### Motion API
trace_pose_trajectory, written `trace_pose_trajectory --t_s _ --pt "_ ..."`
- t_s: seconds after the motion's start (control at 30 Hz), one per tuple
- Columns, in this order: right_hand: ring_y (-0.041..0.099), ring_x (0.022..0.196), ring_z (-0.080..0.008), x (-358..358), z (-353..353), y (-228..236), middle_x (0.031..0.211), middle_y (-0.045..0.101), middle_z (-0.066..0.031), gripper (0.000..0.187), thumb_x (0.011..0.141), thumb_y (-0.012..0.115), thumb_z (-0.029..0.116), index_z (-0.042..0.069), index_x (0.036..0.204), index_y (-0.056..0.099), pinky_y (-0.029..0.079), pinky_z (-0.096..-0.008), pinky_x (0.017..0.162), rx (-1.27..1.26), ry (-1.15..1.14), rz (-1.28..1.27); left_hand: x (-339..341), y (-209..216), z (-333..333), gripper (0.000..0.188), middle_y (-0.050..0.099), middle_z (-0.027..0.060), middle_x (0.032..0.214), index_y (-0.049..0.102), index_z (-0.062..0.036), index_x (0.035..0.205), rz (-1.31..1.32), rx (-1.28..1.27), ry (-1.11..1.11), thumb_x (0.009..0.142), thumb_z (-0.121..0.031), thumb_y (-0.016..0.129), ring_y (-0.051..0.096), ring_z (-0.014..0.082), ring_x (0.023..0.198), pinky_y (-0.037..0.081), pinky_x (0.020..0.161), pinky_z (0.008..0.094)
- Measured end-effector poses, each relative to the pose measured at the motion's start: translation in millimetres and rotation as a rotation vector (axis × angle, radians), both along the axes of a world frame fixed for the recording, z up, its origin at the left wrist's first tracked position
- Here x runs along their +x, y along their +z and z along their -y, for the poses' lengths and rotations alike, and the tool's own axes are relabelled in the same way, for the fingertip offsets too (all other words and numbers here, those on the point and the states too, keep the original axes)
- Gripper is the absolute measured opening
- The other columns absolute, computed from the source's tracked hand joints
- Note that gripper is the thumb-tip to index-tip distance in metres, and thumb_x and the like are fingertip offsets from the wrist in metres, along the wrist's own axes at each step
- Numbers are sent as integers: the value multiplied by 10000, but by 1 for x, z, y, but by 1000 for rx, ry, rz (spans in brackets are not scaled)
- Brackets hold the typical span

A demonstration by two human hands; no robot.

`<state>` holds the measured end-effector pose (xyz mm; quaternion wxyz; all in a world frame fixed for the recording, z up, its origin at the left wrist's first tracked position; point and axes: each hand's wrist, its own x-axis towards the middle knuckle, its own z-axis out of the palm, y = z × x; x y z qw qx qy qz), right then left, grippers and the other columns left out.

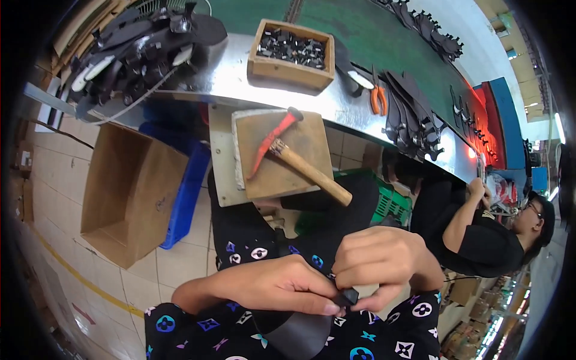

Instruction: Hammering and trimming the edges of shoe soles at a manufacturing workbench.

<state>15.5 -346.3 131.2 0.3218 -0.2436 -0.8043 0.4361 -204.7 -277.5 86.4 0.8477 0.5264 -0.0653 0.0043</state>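
Close to my body, my left hand (279,285) is closed around a dark shoe sole (294,335), its smooth rounded part showing below the fingers. A small black block (348,296), which looks like the tip of a heel, pokes out between the two hands. My right hand (381,264) pinches at this block, its thumb beneath and its curled fingers above. Past the hands, a hammer (312,174) with a red head and wooden handle rests on a square worn block (288,132).
A wooden box (291,80) of small black pieces stands on the metal bench edge (231,72). Orange-handled pliers (378,99) lie near dark heeled soles (411,120). More soles (144,54) are piled at left, above a cardboard box (132,192). A co-worker (486,240) sits right.
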Motion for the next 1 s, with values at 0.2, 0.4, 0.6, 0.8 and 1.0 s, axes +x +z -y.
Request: trace_pose_trajectory --t_s 0.2,0.4,0.6,0.8,1.0 --pt "635 763 -280 -4 -1 18 926 625 -170 288 916 729 174 -92 980 641 528 -332 636 -9 201 154 3 -22 10 383 532 94 615 655 55 868 139 -30 -127 1018 -291 590 468 157 544 382 546 346" --pt "588 706 -237 -10 12 29 846 556 -123 287 924 704 192 -79 974 626 491 -310 599 -21 166 244 11 -29 10 277 677 169 851 691 62 1093 215 -87 -341 1007 -187 607 665 284 790 487 685 368" --pt "527 604 -174 -21 20 34 727 460 -51 279 908 696 201 -67 900 621 432 -278 498 104 148 274 8 -26 12 277 654 195 844 654 83 991 293 -16 -363 1010 -186 593 645 338 790 491 689 391" --pt "511 569 -160 -27 27 34 714 472 -42 284 910 702 207 -63 866 625 411 -258 461 149 80 280 6 -18 2 262 653 208 860 630 78 952 310 112 -384 1009 -172 576 635 361 807 500 708 416" --pt "577 747 -174 -15 12 26 805 521 -48 334 910 694 298 -19 996 629 472 -279 617 204 109 377 0 -21 -8 250 668 201 870 661 66 981 239 187 -278 1002 -174 595 657 351 801 514 704 403"
